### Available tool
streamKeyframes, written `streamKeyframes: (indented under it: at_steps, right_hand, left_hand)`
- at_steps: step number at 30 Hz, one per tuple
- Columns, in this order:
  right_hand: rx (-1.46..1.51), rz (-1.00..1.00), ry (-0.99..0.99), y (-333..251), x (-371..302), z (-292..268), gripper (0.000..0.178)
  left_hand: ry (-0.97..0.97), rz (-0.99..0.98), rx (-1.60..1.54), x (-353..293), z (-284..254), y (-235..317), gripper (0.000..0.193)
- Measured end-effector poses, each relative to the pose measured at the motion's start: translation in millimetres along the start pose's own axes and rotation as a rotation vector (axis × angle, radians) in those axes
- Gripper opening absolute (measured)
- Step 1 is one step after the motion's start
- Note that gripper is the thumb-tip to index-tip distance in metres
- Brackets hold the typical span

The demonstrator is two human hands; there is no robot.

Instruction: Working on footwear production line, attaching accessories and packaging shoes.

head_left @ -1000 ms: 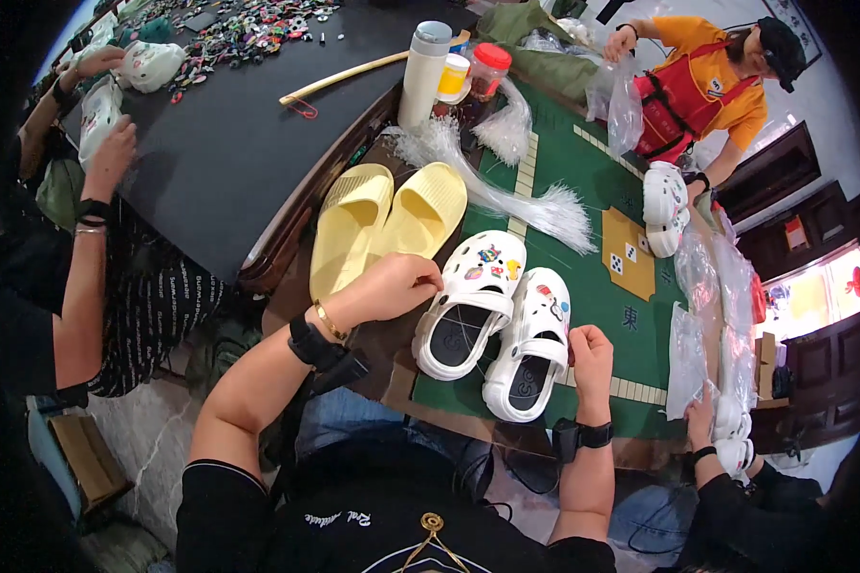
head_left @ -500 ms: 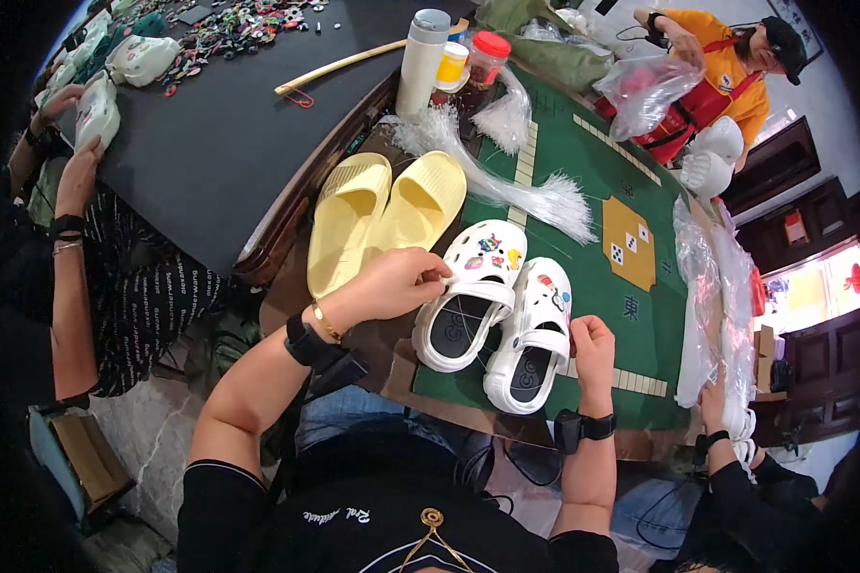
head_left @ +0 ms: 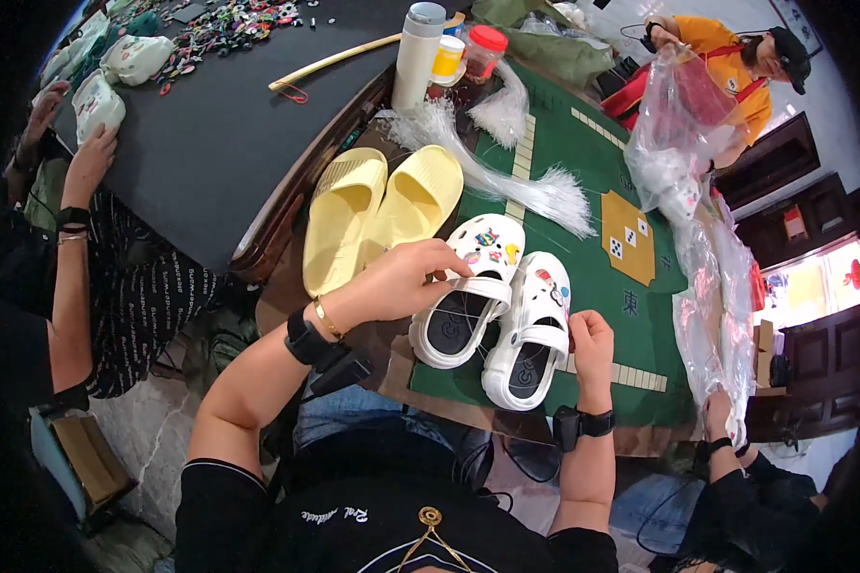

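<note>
A pair of white clogs with colourful charms lies in front of me: the left clog (head_left: 488, 244) and the right clog (head_left: 543, 296). My left hand (head_left: 413, 279) comes over the left clog's outer side, its fingertips bent together at the upper beside the heel strap. A thin clear strand seems to cross that clog's opening. Against the outer side of the right clog, my right hand (head_left: 592, 346) is closed with thumb and forefinger pinched; what it holds, if anything, is too small to make out. Bundles of clear plastic strands (head_left: 556, 202) lie beyond the clogs.
Yellow slides (head_left: 346, 215) sit left of the clogs on the green mat (head_left: 583, 277). A tall bottle (head_left: 419, 57) and a red-lidded jar (head_left: 484, 53) stand behind. Dark table (head_left: 201, 143) at left holds loose charms. Co-workers handle a white clog (head_left: 97, 105) and plastic bags (head_left: 674, 134).
My left fingers have shifted slightly right and up, reaching further over the left clog's upper. My right hand has hardly moved. The co-worker in orange has spread the plastic bag lower.
</note>
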State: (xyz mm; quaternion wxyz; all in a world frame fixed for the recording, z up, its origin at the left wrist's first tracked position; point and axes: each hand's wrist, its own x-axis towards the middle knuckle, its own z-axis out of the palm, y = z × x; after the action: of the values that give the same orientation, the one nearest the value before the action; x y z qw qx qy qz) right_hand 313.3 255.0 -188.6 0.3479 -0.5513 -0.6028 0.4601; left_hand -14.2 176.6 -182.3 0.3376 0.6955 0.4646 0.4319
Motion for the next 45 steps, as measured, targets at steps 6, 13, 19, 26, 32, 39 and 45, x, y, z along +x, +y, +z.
streamKeyframes:
  at_steps: [6,13,19,26,32,39,45]
  right_hand:
    - [-0.022,-0.002,-0.003,-2.8,-1.1,1.8,0.02]
    - [-0.042,-0.015,-0.004,-1.0,-0.4,1.2,0.02]
    - [-0.018,-0.017,-0.003,1.5,-0.6,0.2,0.021]
    - [-0.068,-0.041,-0.009,5.0,0.3,-2.2,0.022]
    - [-0.037,-0.047,-0.012,3.5,-0.5,0.0,0.022]
    - [-0.008,-0.043,-0.018,8.7,0.1,-1.3,0.022]
    - [-0.033,-0.06,-0.013,8.7,0.7,-2.1,0.022]
  left_hand:
    - [0.167,0.025,0.032,-13.3,16.4,8.6,0.027]
    - [0.267,-0.199,-0.261,-34.5,31.1,14.4,0.017]
    - [0.065,-0.507,-0.349,-24.3,17.9,31.8,0.022]
    - [0.179,0.017,0.31,-20.6,19.1,20.0,0.005]
    - [0.243,-0.23,0.611,4.7,11.2,27.6,0.011]
    - [-0.074,-0.264,-0.053,18.8,3.5,14.9,0.016]
    - [-0.068,-0.476,-0.061,18.3,9.8,30.5,0.014]
